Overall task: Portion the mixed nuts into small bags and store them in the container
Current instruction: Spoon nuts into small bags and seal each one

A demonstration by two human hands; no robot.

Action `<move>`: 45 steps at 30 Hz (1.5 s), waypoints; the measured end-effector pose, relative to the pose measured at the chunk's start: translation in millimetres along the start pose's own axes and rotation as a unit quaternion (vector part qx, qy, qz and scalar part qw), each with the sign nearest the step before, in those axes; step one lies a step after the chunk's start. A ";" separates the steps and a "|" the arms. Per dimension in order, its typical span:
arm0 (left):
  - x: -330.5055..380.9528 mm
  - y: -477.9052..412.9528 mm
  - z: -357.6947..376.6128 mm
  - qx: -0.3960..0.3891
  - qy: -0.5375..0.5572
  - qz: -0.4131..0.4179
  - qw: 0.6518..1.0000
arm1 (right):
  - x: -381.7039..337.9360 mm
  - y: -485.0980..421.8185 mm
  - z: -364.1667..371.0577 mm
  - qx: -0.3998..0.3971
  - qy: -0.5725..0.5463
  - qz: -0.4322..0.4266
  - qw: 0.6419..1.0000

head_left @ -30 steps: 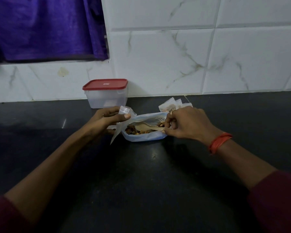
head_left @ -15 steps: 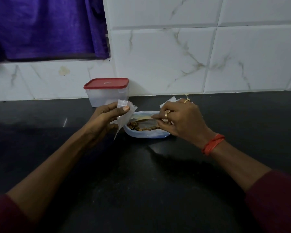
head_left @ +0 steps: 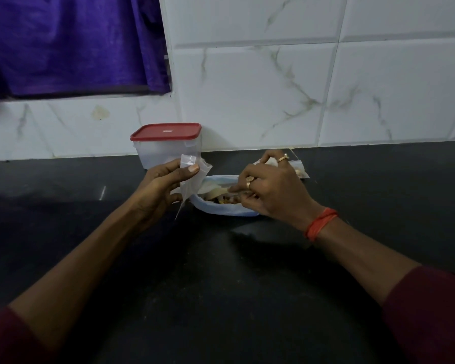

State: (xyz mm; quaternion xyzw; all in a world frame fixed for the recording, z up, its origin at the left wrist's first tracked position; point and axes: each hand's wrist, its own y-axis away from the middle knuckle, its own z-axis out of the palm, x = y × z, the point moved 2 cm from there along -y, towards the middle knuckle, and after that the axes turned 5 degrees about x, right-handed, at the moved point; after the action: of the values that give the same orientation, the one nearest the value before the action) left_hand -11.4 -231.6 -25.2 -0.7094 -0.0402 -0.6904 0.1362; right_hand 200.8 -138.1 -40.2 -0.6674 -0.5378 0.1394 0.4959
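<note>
On the black counter sits a pale blue bag of mixed nuts [head_left: 222, 208], its mouth open. My left hand [head_left: 161, 185] pinches a small clear bag [head_left: 192, 174] between thumb and fingers, just left of the nut bag. My right hand [head_left: 269, 189] is over the nut bag and grips a pale spoon [head_left: 216, 191] whose bowl lies at the bag's mouth. Behind my left hand, against the wall, stands a clear plastic container with a red lid [head_left: 166, 144], its lid on. More small bags [head_left: 298, 169] lie behind my right hand, partly hidden.
The black counter [head_left: 221, 271] runs wide in front of me and to both sides. A white marbled tile wall [head_left: 273, 88] rises behind it. A purple curtain [head_left: 71, 43] hangs at the upper left.
My right hand has shifted back and left over the nut bag, with the spoon now pointing left. My left hand has lifted the small bag slightly higher.
</note>
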 end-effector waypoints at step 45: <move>-1.8 0.7 3.2 -0.061 -0.199 0.065 0.976 | -4.1 8.3 -3.4 0.005 -0.032 0.006 0.999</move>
State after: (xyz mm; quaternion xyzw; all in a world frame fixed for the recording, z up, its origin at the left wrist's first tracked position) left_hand -8.2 -231.2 -27.1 -0.8409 0.0220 -0.5258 0.1263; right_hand 206.6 -142.8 -46.8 -0.6634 -0.5483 0.1667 0.4812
